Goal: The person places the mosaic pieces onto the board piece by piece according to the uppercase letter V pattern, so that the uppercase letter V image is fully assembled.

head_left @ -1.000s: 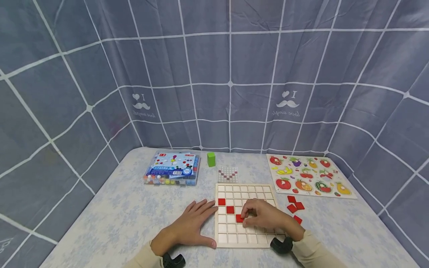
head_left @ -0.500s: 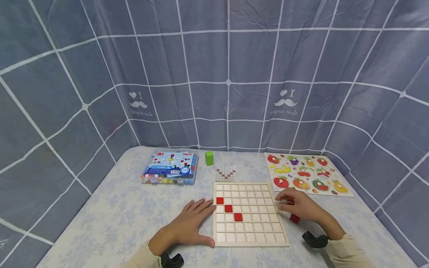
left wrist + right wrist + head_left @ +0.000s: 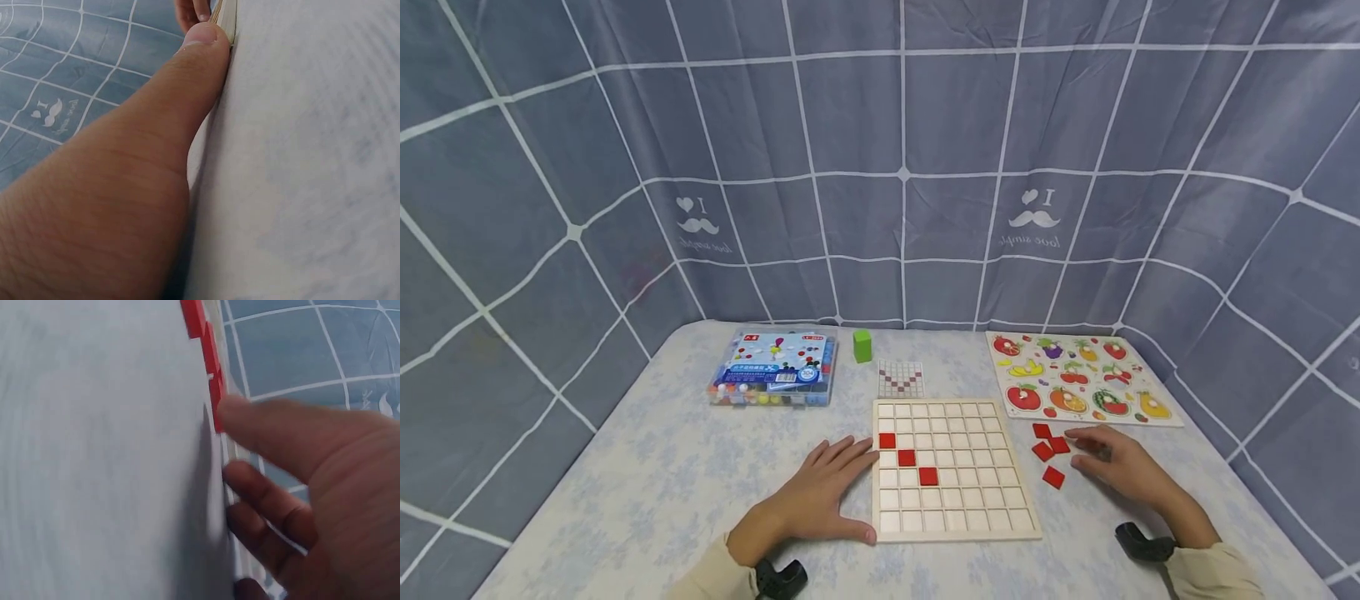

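Note:
My left hand (image 3: pixel 826 496) lies flat on the cloth, fingertips and thumb against the left edge of a wooden grid board (image 3: pixel 958 536). In the left wrist view, the thumb (image 3: pixel 181 81) meets the board's edge. Three red square tiles sit in the grid, stepping diagonally down from an upper tile (image 3: pixel 887 441) to a lower tile (image 3: pixel 928 477). Several loose red tiles (image 3: pixel 1053 477) lie right of the board. My right hand (image 3: pixel 1123 467) is just right of them, fingers loosely bent, holding nothing. In the right wrist view, its thumb appears close to the red tiles (image 3: pixel 194 317).
Behind the board lies a small pattern card (image 3: pixel 901 379) with a V of dark squares. A green block (image 3: pixel 862 346) stands near a clear plastic box of coloured parts (image 3: pixel 772 367). At the back right is a fruit picture board (image 3: pixel 1082 379). A grey gridded curtain (image 3: pixel 865 217) encloses the table.
My right hand has left the red tile on the board, passed over the loose tiles and stopped to their right, uncovering them. The left hand stays at the board's edge. The head view shifts slightly.

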The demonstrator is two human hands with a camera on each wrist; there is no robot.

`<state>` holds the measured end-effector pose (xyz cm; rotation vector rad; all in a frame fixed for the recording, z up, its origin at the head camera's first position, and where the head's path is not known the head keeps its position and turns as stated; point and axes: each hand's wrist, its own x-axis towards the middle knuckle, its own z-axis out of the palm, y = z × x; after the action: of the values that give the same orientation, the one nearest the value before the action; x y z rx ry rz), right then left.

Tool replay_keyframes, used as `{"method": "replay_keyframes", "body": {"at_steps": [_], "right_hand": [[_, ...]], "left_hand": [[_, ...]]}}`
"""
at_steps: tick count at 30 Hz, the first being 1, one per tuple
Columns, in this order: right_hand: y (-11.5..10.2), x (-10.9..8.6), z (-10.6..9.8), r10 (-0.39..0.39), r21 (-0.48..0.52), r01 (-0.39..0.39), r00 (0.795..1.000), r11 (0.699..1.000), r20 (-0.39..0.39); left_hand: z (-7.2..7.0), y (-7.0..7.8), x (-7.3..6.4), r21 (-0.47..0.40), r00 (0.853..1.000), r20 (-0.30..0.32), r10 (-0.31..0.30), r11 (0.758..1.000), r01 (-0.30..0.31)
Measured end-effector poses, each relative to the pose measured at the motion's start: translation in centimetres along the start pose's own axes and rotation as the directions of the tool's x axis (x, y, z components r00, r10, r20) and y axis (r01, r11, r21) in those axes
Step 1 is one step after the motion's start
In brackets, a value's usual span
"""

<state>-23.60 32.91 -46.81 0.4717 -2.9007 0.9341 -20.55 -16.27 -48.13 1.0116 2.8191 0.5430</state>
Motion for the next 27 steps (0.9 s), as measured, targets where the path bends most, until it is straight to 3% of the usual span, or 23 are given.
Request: {"method": "replay_keyframes", "body": {"at_steps": [9, 27], "right_hand": [[0.4, 0.4, 0.6, 0.060, -0.017, -0.059, 0.997, 0.998, 0.051], [1.0, 0.2, 1.5, 0.010, -0.077, -0.015, 0.998, 0.997, -0.057]], "left_hand": [[-0.1, 0.0, -0.1, -0.017, 1.000, 0.009, -0.010, 1.000, 0.010], [0.1, -0.1, 0.0, -0.002, 1.000, -0.003, 0.001, 1.000, -0.001]]}}
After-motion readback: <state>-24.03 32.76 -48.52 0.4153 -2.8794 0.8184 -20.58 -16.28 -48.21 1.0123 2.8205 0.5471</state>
